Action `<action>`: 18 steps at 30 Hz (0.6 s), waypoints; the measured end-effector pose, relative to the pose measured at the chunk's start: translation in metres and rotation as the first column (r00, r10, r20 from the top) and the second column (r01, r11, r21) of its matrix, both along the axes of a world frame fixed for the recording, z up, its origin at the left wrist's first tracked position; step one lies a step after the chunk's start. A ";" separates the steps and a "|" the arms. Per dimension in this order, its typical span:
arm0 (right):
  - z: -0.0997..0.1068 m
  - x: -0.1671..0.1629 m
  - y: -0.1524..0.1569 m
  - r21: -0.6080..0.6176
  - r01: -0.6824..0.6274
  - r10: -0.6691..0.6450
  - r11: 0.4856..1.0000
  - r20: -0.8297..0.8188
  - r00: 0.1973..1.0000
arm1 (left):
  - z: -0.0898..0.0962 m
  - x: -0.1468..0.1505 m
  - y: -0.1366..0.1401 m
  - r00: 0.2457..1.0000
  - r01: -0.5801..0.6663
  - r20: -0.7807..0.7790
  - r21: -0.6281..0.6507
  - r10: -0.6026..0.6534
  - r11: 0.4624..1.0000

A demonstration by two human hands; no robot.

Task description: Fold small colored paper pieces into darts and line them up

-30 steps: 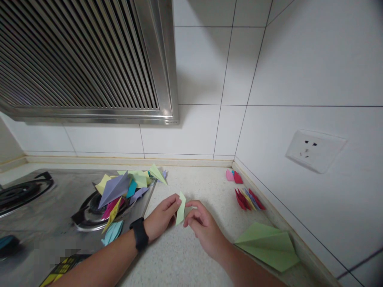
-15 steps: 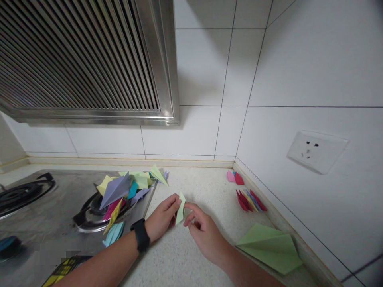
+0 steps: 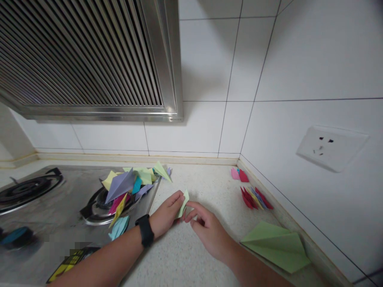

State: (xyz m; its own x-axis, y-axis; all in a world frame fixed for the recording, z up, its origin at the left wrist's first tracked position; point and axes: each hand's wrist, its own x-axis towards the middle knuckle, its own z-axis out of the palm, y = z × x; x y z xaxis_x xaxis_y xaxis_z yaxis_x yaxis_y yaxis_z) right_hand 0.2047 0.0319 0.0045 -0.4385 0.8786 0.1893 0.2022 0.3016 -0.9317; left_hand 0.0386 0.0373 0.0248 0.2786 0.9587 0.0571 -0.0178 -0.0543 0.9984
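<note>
A small folded piece of light green paper (image 3: pixel 183 204) stands upright over the counter, pinched between the thumb and fingers of my left hand (image 3: pixel 167 210). A black watch (image 3: pixel 145 231) is on that wrist. My right hand (image 3: pixel 206 227) is just to the right of the paper. Its index finger reaches the paper's right side, while the thumb stays apart and the other fingers are loosely bent. The left fingertips behind the paper are partly hidden.
Colourful folded papers, including a purple paper plane (image 3: pixel 121 185), lie heaped on the gas stove (image 3: pixel 68 211) at left. A large green paper plane (image 3: pixel 277 247) rests at right. Red folded papers (image 3: pixel 247 198) and pink ones (image 3: pixel 235 174) stand along the right wall under a socket (image 3: pixel 330 147).
The view has shifted slightly, so everything sits a little further right and higher. The green paper leans more to the right in my left hand. My right hand stays beside it.
</note>
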 end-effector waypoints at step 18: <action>0.012 -0.003 -0.016 0.173 -0.087 0.054 0.981 0.185 0.981 | -0.005 -0.004 0.003 0.996 0.063 0.064 -0.115 -0.056 0.991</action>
State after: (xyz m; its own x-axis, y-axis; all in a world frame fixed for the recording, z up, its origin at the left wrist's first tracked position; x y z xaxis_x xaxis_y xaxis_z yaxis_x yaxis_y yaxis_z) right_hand 0.2014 0.0155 0.0162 -0.5391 0.8030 0.2540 0.3327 0.4801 -0.8117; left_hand 0.0344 0.0400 0.0194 0.3347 0.9416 -0.0358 -0.0785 0.0657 0.9947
